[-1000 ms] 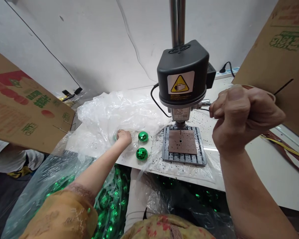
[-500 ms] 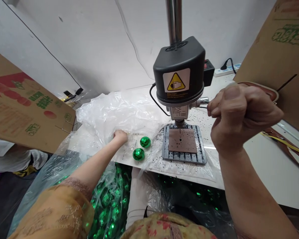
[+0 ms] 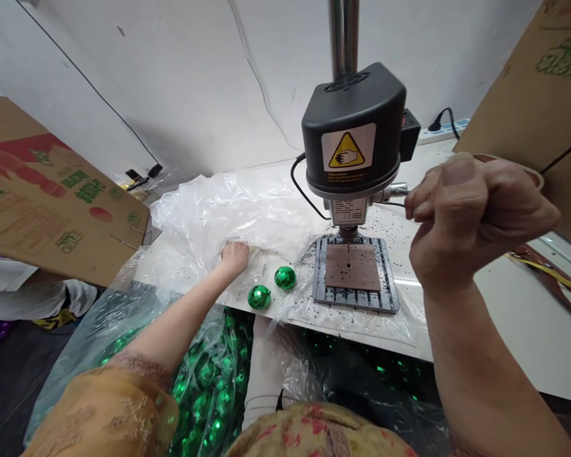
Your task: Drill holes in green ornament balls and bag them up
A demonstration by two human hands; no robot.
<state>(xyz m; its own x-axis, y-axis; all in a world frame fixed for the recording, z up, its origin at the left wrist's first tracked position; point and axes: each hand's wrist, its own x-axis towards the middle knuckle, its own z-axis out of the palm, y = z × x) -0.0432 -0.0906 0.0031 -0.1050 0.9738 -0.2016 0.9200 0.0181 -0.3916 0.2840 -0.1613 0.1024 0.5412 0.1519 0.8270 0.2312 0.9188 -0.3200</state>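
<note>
Closest to me, my orange embroidered sleeve (image 3: pixel 105 412) runs out over a clear bag of mirrored green balls (image 3: pixel 209 387) below the table edge; my left hand (image 3: pixel 235 257) sits palm down on a crumpled clear plastic sheet (image 3: pixel 219 216), fingers bunched narrow, and I cannot tell whether they pinch the plastic; just right of that hand lie two loose mirrored green balls (image 3: pixel 266 289), side by side and not held; my right hand (image 3: pixel 476 219) is raised in a tight fist just beside the feed handle (image 3: pixel 394 188) of a small bench drill press (image 3: pixel 352 127), and I cannot tell whether the fist closes on it; under the drill sits a brown square plate (image 3: pixel 352 266) on a slotted grey base (image 3: pixel 356 298), with black specks (image 3: pixel 385 235) scattered around on the white tabletop (image 3: pixel 518 330); cardboard boxes (image 3: pixel 52 190) lean in at the left; a power strip (image 3: pixel 440 130) lies along the white wall (image 3: pixel 171 82).
</note>
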